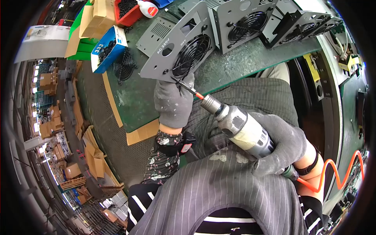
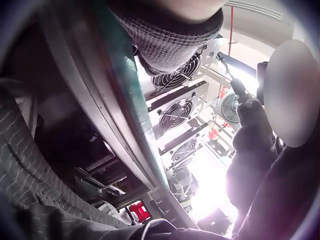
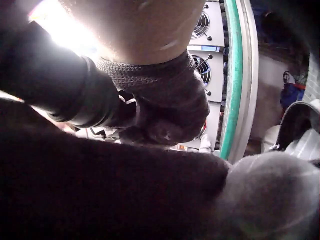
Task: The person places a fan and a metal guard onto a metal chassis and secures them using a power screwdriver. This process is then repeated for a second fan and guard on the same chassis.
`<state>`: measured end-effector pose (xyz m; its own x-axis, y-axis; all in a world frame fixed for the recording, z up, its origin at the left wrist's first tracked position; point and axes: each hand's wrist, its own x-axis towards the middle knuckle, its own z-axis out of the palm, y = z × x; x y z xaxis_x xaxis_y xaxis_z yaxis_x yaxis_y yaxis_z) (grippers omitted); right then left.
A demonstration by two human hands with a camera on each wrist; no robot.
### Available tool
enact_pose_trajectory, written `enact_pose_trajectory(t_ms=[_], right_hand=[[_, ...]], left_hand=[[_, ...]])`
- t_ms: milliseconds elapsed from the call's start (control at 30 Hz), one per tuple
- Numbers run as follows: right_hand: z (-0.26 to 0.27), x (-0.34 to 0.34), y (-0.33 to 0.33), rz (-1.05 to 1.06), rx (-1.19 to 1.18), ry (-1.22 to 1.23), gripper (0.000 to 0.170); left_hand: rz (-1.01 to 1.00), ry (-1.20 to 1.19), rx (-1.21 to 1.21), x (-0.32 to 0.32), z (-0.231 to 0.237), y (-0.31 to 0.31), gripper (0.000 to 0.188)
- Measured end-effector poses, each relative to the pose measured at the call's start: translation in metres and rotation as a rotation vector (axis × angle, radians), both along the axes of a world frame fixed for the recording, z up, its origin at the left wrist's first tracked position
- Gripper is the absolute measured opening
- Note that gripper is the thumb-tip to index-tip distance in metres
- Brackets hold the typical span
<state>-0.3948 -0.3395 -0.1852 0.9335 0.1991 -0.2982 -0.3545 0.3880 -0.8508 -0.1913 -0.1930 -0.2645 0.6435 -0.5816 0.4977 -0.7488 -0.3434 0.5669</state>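
My gloved right hand grips a powered screwdriver, its bit pointing up and left at the lower edge of a grey panel marked AC 220V. A black round fan guard sits on that panel. At the panel's lower edge my gloved left hand holds on near the bit; its fingertips are mostly hidden. The left wrist view shows the left glove in front of a fan guard, with the right hand and screwdriver beyond. The right glove is dark in its own wrist view.
More grey panels with fan guards stand along the green table. At the left are a blue box of black parts, a loose fan guard, a red bin and a white bottle. A coiled orange hose trails right.
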Motion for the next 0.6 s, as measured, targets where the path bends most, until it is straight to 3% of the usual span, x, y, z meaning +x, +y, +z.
enact_pose_trajectory(t_ms=[133, 233, 333, 533, 600], right_hand=[[0.001, 0.005, 0.000, -0.042, -0.043, -0.014, 0.062], [0.005, 0.007, -0.002, 0.002, -0.055, 0.060, 0.064], [0.006, 0.010, -0.002, 0.020, -0.037, 0.082, 0.063], [0.003, 0.015, 0.008, -0.042, 0.087, 0.020, 0.055], [0.007, 0.016, 0.010, -0.037, 0.163, 0.052, 0.052]], left_hand=[[-0.004, 0.043, 0.074, 0.002, -0.001, 0.004, 0.033], [-0.035, 0.060, -0.014, 0.004, -0.006, 0.004, 0.028], [-0.102, 0.235, -0.150, 0.003, -0.003, 0.002, 0.025], [-0.125, 0.206, -0.173, 0.002, -0.001, 0.000, 0.027], [-0.074, -0.021, -0.011, 0.000, 0.002, 0.004, 0.028]])
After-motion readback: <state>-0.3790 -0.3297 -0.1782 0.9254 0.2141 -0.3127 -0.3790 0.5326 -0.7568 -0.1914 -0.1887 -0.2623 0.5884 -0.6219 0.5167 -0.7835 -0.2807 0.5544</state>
